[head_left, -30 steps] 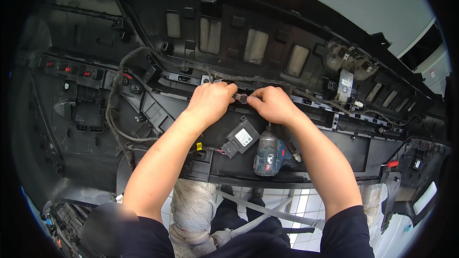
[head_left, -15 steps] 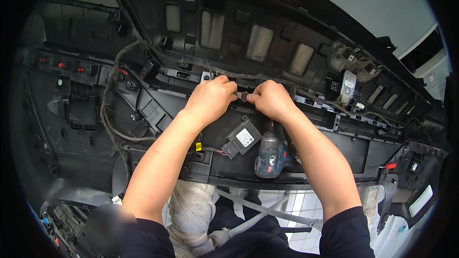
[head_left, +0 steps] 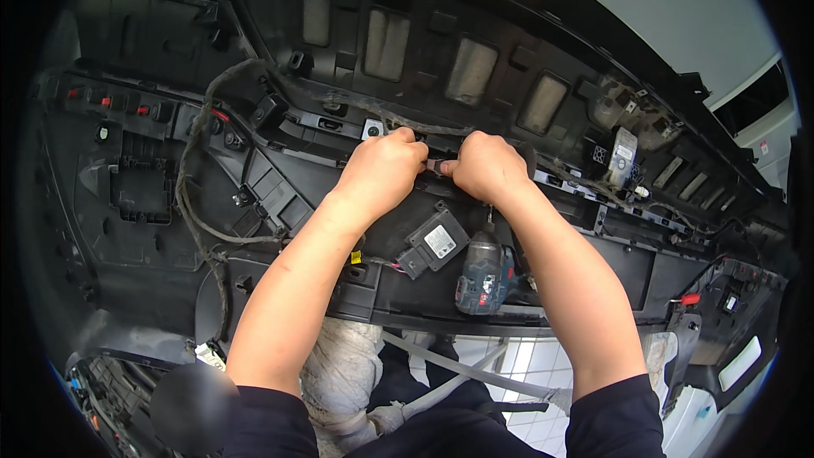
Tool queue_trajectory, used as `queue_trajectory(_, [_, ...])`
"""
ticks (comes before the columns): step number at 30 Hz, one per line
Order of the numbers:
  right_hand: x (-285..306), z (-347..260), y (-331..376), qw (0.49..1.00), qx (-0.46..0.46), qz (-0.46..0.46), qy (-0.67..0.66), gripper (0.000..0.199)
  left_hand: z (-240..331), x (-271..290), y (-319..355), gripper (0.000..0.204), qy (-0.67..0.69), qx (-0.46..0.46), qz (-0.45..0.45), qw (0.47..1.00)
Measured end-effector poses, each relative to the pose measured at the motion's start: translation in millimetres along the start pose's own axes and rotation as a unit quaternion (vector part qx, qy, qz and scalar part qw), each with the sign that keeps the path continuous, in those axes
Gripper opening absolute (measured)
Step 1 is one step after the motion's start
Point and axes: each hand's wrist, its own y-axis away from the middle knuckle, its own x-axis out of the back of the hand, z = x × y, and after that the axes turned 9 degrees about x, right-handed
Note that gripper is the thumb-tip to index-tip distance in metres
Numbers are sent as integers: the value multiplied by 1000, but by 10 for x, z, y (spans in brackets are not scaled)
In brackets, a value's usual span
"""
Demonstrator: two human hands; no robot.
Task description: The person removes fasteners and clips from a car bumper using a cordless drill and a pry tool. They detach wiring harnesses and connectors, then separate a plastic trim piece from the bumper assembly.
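My left hand [head_left: 386, 168] and my right hand [head_left: 490, 168] are close together over a large black plastic car bumper [head_left: 415, 298]. Both are closed, with thumbs and fingertips nearly meeting at a small dark piece [head_left: 435, 166]. Its kind is too small and too covered to make out. A wiring harness [head_left: 398, 117] runs along the bumper just beyond my fingers. Nearer to me, between my forearms, lie a black box-shaped electronic module [head_left: 437, 242] with a white label and a dark blue cordless driver [head_left: 480, 278].
More of the harness loops down at the left [head_left: 183, 182]. Under the bumper's near edge stands a support wrapped in pale material [head_left: 339, 365], with grey bars [head_left: 475, 373] over a tiled floor. A silver-and-black sensor unit [head_left: 621, 158] sits at the right. A person's blurred head [head_left: 195, 407] shows at lower left.
The view has shifted slightly. My hands keep their closed hold at nearly the same spot on the bumper, the right wrist turned a little. The module and driver lie as before.
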Motion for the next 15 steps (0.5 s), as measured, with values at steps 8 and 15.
queue_trajectory(8, [45, -106, 38, 999, -31, -21, 20, 45, -15, -9, 3, 7, 14, 7, 7, 1000])
queue_trajectory(15, [-4, -75, 172, 999, -25, 22, -22, 45, 182, 265, 335, 26, 26, -38, 34, 998])
